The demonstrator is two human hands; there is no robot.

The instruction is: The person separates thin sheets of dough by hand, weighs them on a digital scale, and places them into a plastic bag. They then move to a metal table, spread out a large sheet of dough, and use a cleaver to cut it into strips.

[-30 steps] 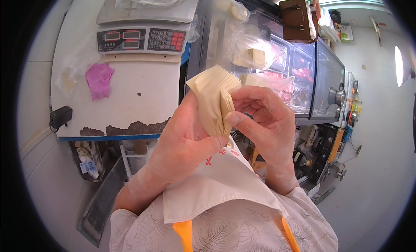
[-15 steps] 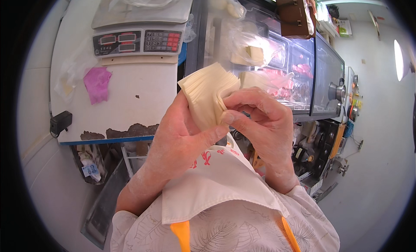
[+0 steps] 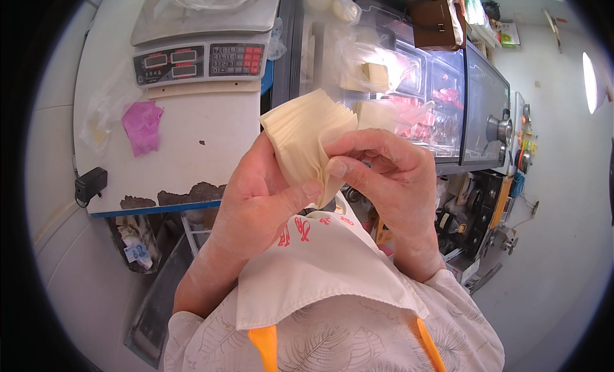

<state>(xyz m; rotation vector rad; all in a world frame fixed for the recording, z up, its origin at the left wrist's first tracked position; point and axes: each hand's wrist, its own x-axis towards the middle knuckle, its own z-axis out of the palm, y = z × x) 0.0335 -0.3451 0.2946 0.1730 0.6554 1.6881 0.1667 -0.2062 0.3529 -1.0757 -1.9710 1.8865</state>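
Note:
A thick stack of pale yellow dough wrappers [image 3: 300, 132] is held up in front of my apron, its thin layers fanned along the top edge. My left hand [image 3: 256, 193] grips the stack from the left, thumb across its lower front and the other fingers hidden behind. With thumb and forefinger, my right hand [image 3: 384, 170] pinches wrappers at the stack's right edge, where a sheet bends away from the rest. How many sheets are in the pinch I cannot tell. Pale flour dusts both hands and wrists.
On the white table [image 3: 173, 164] at left stand a digital scale [image 3: 201, 62], a pink cloth-like piece [image 3: 142, 127] and a black adapter [image 3: 91, 181]. Behind my hands is a glass-topped case [image 3: 441, 84] with bagged food [image 3: 374, 75] on it. A brown handbag [image 3: 435, 20] sits at its far edge.
The right-hand fingers have drawn a sheet a little outward, so the gap along the stack's right side looks wider. My left thumb has slid slightly left, and the view has shifted a little.

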